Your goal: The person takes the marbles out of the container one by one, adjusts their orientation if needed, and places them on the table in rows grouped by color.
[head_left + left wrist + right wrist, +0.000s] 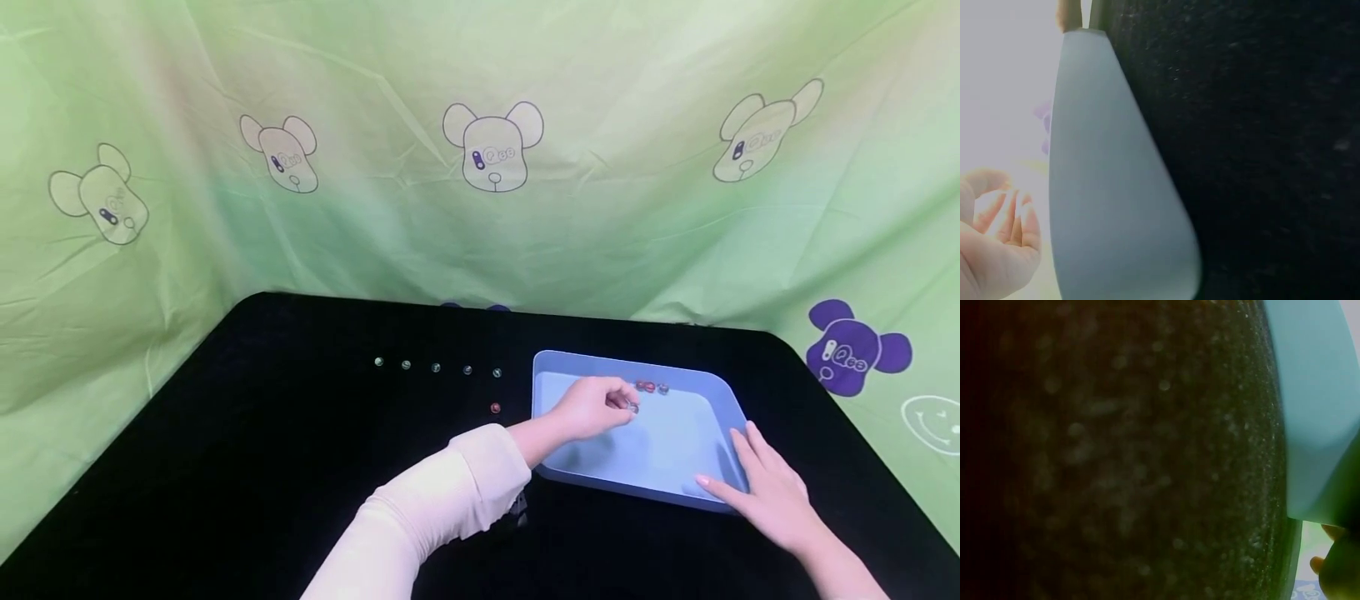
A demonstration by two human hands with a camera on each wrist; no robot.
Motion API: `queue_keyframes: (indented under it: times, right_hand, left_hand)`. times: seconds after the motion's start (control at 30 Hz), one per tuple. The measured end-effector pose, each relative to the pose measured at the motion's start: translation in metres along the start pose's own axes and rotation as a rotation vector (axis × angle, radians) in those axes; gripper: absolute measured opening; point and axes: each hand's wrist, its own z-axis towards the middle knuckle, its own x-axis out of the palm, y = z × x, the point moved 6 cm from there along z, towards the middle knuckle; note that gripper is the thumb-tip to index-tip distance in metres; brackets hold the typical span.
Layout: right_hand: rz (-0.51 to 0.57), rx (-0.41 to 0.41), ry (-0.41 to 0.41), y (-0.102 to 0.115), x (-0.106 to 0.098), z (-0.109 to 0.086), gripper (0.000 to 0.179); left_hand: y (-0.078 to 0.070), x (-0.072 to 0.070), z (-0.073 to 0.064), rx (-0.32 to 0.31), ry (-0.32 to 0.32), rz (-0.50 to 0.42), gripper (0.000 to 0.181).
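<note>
My left hand, in a pale sleeve, reaches over the blue tray. Its thumb and fingertips pinch a small clear glass marble just above the tray floor. Bent fingers of that hand also show at the lower left of the left wrist view, where the marble cannot be made out. Beyond the fingertips, red marbles and a clear marble lie near the tray's back wall. At the tray's front right corner rests my right hand, its fingers extended over the rim and its thumb along the front edge.
Left of the tray, several greenish marbles form a spaced row on the black tabletop. One red marble sits below the row's right end. A green printed curtain surrounds the table's back and sides.
</note>
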Motion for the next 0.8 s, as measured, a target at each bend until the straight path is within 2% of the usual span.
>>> queue_keyframes:
  times: [0.1,0.33,0.63,0.8]
  right_hand:
    - [-0.001,0.002,0.010,0.000,0.000,0.001,0.082]
    - [-0.005,0.004,0.028,-0.002,-0.001,0.002,0.083]
    - [0.002,-0.011,0.001,-0.002,-0.003,0.002,0.083]
    - [0.006,-0.006,0.006,-0.001,-0.001,0.001,0.083]
  left_hand:
    - [0.001,-0.004,-0.008,0.028,0.008,-0.018,0.013]
    - [0.009,-0.016,-0.029,0.043,0.013,-0.092,0.013]
    - [0.015,-0.030,-0.052,0.044,0.021,-0.081,0.012]
    - [0.017,-0.034,-0.061,0.038,0.008,-0.116,0.011]
